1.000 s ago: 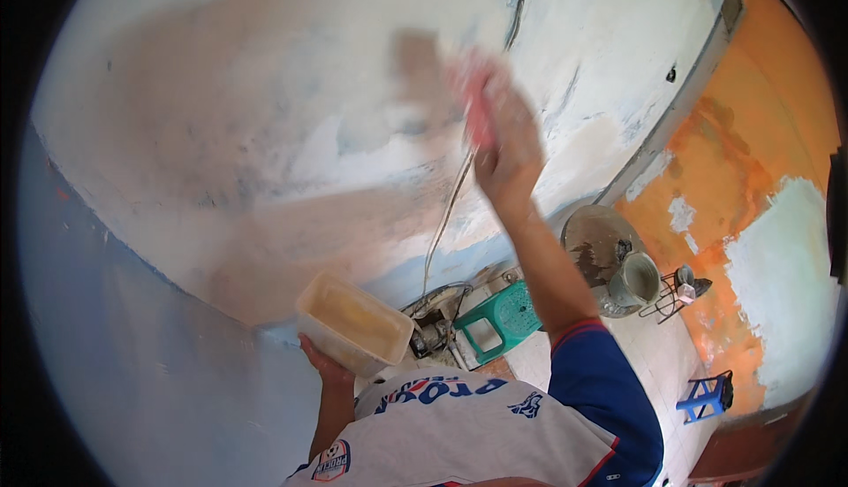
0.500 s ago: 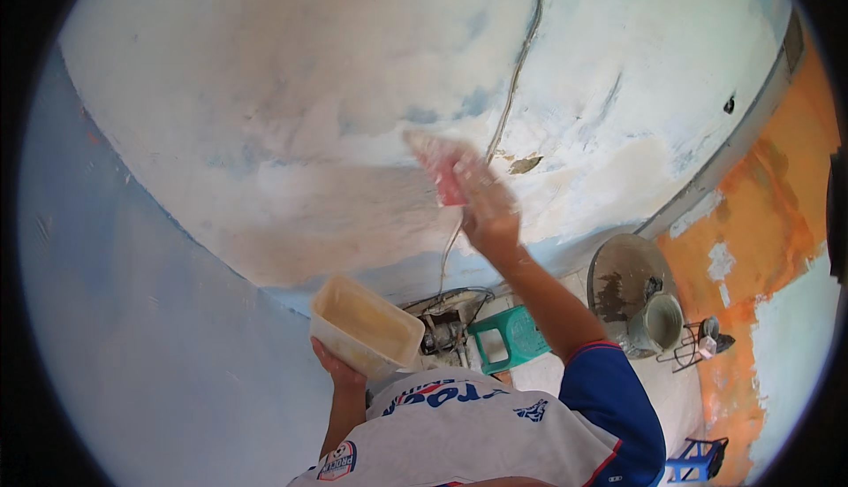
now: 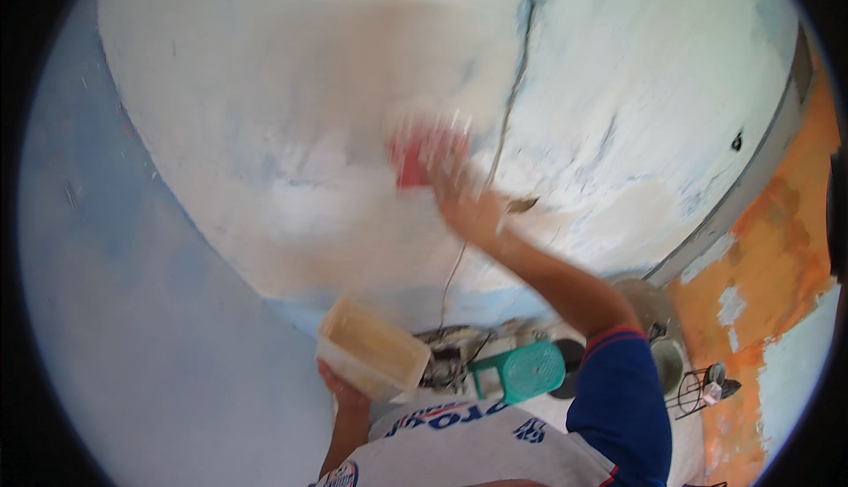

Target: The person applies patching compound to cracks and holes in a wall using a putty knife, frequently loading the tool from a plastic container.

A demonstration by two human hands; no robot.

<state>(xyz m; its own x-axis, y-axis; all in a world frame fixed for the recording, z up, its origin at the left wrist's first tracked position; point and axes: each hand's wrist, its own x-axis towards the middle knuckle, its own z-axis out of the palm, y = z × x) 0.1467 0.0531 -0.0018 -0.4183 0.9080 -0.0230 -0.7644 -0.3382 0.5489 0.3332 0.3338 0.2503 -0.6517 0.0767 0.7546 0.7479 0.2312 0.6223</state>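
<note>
My right hand [image 3: 461,194] is closed around a red putty spreader [image 3: 410,160], smeared by motion, with whitish putty on its upper edge. The spreader is against or very close to the patchy white wall [image 3: 336,195]; contact cannot be made out. My left hand [image 3: 344,388] grips a cream-coloured rectangular plastic tub [image 3: 375,350] from its left side and below, in front of my body. Pale putty coats the inside of the tub.
A cable [image 3: 512,89] runs down the wall past a chipped hole [image 3: 522,205]. Below stand a green plastic stool [image 3: 534,370], a grey bucket [image 3: 669,365] and a black wire stand [image 3: 693,391]. A blue wall [image 3: 132,310] borders the left, a peeling orange wall [image 3: 751,248] the right.
My right hand has moved left and slightly up across the wall, and the spreader has turned more upright. The tub stays in my left hand. The whole view has shifted a little.
</note>
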